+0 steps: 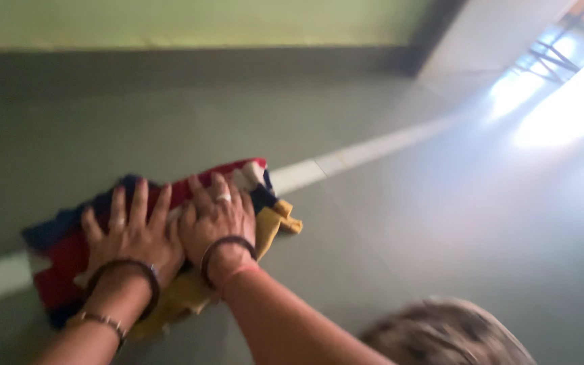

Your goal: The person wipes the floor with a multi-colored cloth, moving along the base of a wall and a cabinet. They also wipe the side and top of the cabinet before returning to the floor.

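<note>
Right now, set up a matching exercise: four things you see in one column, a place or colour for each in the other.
1. left hand
2. right hand
3. cloth
4. floor stripe

a. white, running across the grey floor
b. red, dark blue and yellow
c. flat on the cloth's red part
d. ringed, beside the other hand

Pairs: 1-c, 2-d, 3-b, 4-a

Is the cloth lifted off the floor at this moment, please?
No, the red, navy and yellow cloth lies flat on the grey floor, with the left hand and right hand pressed on top of it.
</note>
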